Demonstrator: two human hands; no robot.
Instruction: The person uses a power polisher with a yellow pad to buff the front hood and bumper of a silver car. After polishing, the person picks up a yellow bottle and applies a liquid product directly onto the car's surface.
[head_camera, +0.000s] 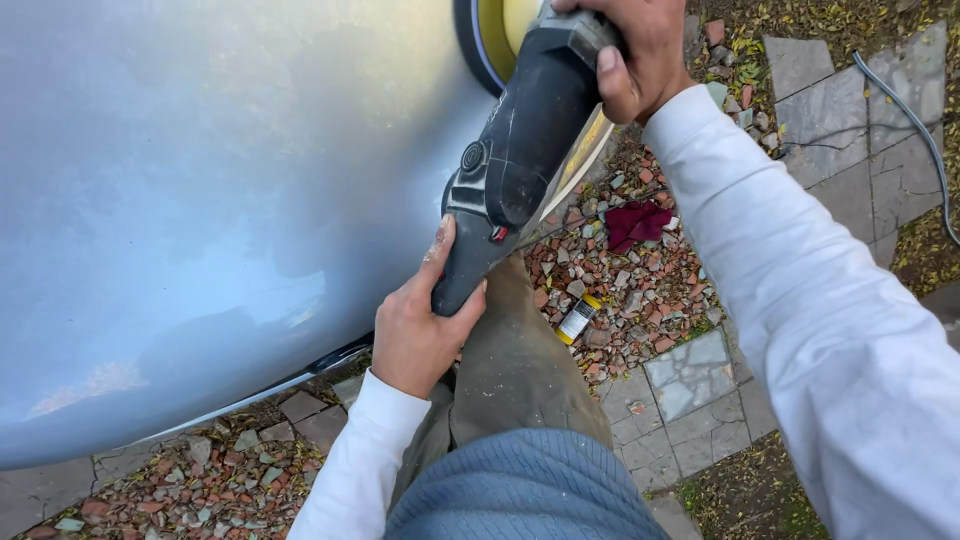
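Observation:
I hold a black electric polisher (520, 140) with both hands against a light blue car body panel (200, 200). My left hand (420, 325) grips the rear handle of the polisher. At the top of the view my right hand (640, 55) clasps the polisher's head. Its yellow pad (495, 35) with a dark rim rests on the panel at the top edge. Both arms wear white sleeves.
The ground is loose red and grey gravel (640, 290) with flat grey paving stones (690, 370). A dark red rag (637, 222) and a small yellow-capped bottle (578, 318) lie on the gravel. A grey hose or cable (920, 130) runs along the right. My trouser leg (515, 360) stands close to the car.

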